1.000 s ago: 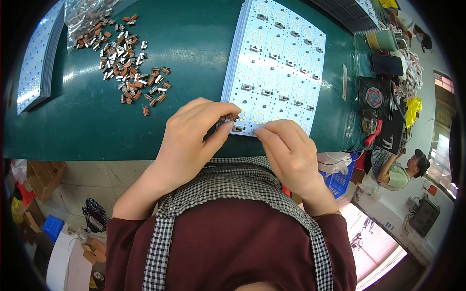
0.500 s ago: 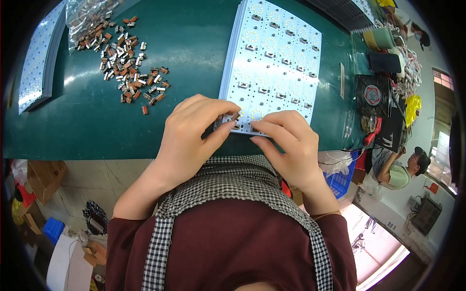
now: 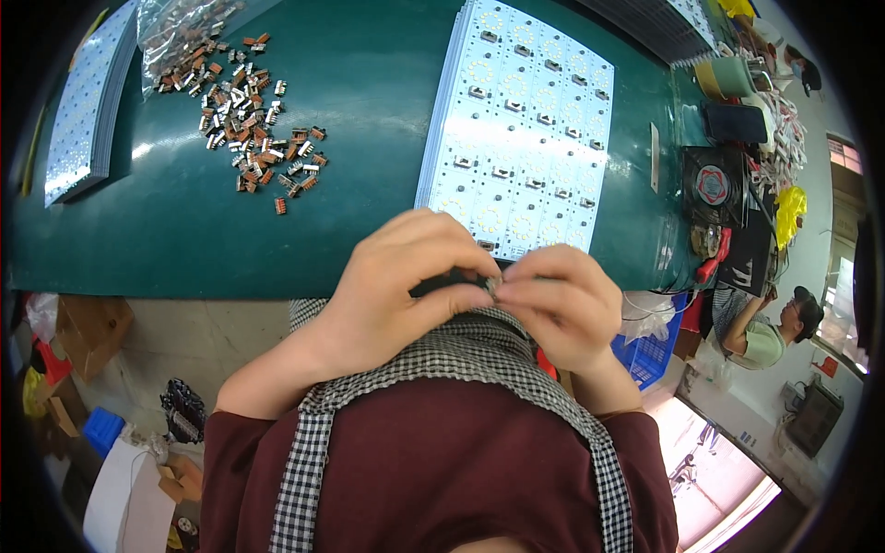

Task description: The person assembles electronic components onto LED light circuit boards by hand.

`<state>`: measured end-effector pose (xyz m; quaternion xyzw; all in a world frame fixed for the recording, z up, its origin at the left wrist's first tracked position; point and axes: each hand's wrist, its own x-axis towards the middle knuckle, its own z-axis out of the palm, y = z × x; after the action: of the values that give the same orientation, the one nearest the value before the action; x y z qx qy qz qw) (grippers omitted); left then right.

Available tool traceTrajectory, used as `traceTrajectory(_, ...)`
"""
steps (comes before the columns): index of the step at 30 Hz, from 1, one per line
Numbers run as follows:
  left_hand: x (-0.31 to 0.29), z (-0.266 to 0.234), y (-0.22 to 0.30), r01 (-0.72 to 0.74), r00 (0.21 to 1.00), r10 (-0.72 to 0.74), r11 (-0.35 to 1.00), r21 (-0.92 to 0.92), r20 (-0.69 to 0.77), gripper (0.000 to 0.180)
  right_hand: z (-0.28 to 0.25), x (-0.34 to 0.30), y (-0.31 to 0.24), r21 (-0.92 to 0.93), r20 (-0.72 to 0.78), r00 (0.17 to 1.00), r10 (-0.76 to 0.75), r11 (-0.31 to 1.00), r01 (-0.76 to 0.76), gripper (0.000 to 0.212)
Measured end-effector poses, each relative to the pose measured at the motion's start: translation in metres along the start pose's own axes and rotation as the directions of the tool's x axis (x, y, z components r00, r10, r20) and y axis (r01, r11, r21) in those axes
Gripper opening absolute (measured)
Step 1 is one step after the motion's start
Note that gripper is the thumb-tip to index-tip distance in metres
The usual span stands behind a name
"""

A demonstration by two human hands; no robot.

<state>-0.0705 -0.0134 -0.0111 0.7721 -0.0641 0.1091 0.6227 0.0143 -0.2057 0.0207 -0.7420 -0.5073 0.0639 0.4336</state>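
Note:
My left hand [image 3: 401, 281] and my right hand [image 3: 567, 300] meet at the table's front edge, with the fingertips of both pinched around a small slide switch [image 3: 494, 285], mostly covered by the fingers. Just beyond them lies a stack of white circuit boards [image 3: 530, 217] with rings of yellowish LEDs. Rows of small slide switches sit on the top board, including one switch [image 3: 489, 246] at its near edge. To the left, a loose pile of brown-and-silver slide switches [image 3: 249, 138] is spread on the green table [image 3: 369, 111].
A clear plastic bag [image 3: 175, 32] of switches lies at the far left, beside another board stack [image 3: 88, 111]. On the right are a black fan [image 3: 712, 184], a green cup [image 3: 724, 78] and a thin strip [image 3: 655, 157]. A person in a cap [image 3: 770, 327] sits beyond.
Both hands have drawn back from the board's near edge toward my body and come together. The switch that was in my left fingertips is now between both hands.

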Motion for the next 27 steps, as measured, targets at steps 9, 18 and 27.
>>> traceTrajectory(9,0.004,-0.025,-0.007,0.073,0.974,0.106,0.692,0.718,-0.201,0.034,-0.011,-0.011,0.015,-0.24,-0.1,0.995,0.021,0.97,-0.044,0.023)
traceTrajectory(18,-0.004,-0.052,-0.031,0.304,0.94,0.044,0.347,0.887,-0.339,0.02,-0.004,-0.014,0.024,-0.396,-0.05,0.997,0.059,0.915,-0.074,0.019)
traceTrajectory(27,0.002,-0.048,-0.025,0.168,0.939,0.169,0.536,0.828,-0.3,0.021,-0.002,-0.014,0.023,-0.457,-0.015,1.0,-0.008,0.89,0.0,0.021)
